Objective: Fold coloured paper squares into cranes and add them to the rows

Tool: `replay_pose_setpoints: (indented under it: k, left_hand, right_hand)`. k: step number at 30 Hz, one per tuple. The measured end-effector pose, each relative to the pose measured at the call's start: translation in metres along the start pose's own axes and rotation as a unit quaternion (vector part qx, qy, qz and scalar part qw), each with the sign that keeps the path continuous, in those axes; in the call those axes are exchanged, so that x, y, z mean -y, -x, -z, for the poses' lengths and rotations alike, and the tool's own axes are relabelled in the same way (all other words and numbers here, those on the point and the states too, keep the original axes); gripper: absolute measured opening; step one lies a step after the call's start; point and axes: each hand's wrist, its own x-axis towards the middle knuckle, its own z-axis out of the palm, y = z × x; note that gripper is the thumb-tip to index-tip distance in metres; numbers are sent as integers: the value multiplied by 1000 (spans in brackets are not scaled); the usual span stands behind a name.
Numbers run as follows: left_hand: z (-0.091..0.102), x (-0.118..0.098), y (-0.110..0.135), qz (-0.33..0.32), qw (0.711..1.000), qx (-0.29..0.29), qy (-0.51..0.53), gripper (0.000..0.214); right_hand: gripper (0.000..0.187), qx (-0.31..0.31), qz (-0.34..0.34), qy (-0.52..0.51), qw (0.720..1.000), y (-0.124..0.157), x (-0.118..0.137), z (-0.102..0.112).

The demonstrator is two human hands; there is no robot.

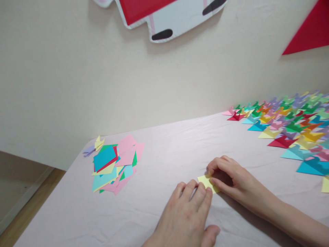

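Observation:
A small yellow paper (207, 181) lies folded on the pale pink table cover (167, 154), between my two hands. My left hand (189, 214) lies flat, its fingertips pressing on the paper's near edge. My right hand (227, 178) comes in from the right, fingers curled, with the tips pinching the paper's far edge against the table. Most of the paper is hidden under the fingers.
A loose stack of coloured square papers (115, 164) lies at the left, with two small folded pieces (94, 146) behind it. Many folded paper cranes (290, 127) cover the table's right side. A wall stands close behind the table; wooden floor (28, 209) shows at the left.

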Motion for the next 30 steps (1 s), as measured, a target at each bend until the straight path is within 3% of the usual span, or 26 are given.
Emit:
replay_pose_setpoints:
  k: [5,18,24,30]
  left_hand:
    - [-2,-1,0,8,1000,-29,-2,62]
    - [-10,3,1,-14,998,-57,-38,60]
    - [-13,3,-1,-24,990,-111,-80,57]
    - [-13,2,0,-16,991,-106,-78,56]
  right_hand:
    - [10,26,-1,7,1000,6,5,4]
    - [12,19,1,36,999,1,4,-1]
    - [14,27,-8,41,999,3,3,-3]
    - [16,33,-13,29,999,4,3,-3]
